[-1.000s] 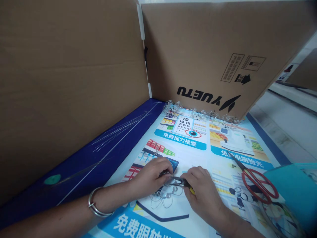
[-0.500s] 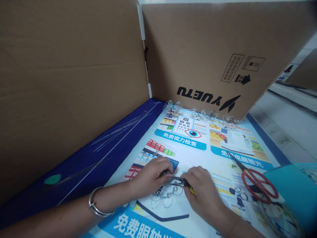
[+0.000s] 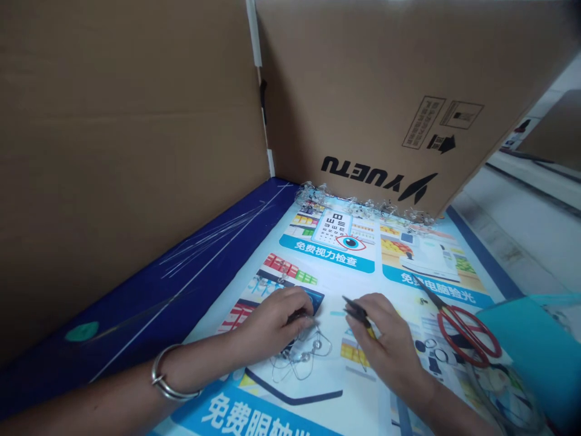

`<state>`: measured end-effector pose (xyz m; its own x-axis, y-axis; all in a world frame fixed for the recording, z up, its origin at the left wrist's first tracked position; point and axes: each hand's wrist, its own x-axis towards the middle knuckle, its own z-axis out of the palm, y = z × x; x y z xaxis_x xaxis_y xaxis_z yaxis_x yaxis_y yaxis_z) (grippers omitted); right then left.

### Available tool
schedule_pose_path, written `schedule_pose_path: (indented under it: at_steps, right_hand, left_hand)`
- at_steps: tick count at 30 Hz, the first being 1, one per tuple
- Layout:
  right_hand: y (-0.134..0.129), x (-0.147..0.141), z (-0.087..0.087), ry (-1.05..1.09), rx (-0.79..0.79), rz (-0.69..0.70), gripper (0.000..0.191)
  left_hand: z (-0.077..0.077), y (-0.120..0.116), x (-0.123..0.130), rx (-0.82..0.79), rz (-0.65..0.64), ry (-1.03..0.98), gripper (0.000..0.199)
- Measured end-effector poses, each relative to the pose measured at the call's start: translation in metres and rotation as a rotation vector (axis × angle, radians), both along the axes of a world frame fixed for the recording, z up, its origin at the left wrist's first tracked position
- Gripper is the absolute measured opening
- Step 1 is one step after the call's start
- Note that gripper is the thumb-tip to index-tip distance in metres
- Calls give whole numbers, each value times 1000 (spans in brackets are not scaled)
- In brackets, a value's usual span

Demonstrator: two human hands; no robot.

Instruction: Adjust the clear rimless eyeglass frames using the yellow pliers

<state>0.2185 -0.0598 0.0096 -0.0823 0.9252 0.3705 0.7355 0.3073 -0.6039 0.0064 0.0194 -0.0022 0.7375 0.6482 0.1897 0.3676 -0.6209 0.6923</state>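
My left hand (image 3: pixel 284 321), with a silver bangle at the wrist, is closed on a piece of looped thin wire with clear beads (image 3: pixel 304 357). Something dark shows between its fingers, too hidden to name. The wire loops hang below the fingertips over the printed sheet. To the right, my right hand (image 3: pixel 384 330) is wrapped round small pliers (image 3: pixel 358 312) with dark jaws and a bit of yellow handle. Their tips point up and left, apart from the beaded wire.
Red-handled scissors (image 3: pixel 469 336) lie right of my right hand, near a turquoise sheet (image 3: pixel 529 339) and a clear round container (image 3: pixel 503 393). Loose wires (image 3: pixel 209 236) and a green piece (image 3: pixel 82 331) lie left. Beaded wire pieces (image 3: pixel 363 206) line the cardboard wall (image 3: pixel 363 79).
The pliers have come off the wire by my left fingers, moving right and turning up and left. My left hand keeps hold of the beaded wire. The view has shifted slightly.
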Motion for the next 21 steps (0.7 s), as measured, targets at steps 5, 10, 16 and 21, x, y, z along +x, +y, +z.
schedule_pose_path:
  at_steps: [5,10,16,21]
  right_hand:
    - [3,10,7,192,-54,-135,10]
    - [2,15,5,314,-99,-171,13]
    - [4,28,24,17,-109,-16,18]
    - [5,43,47,-421,-132,-9,20]
  left_hand:
    - [-3,0,0,-35,-1,5,5]
    - [-3,-3,0,-56,26,17,11]
    - [-9,-2,0,-43,5,-8,12]
    - [-9,1,0,-43,-17,-33,13]
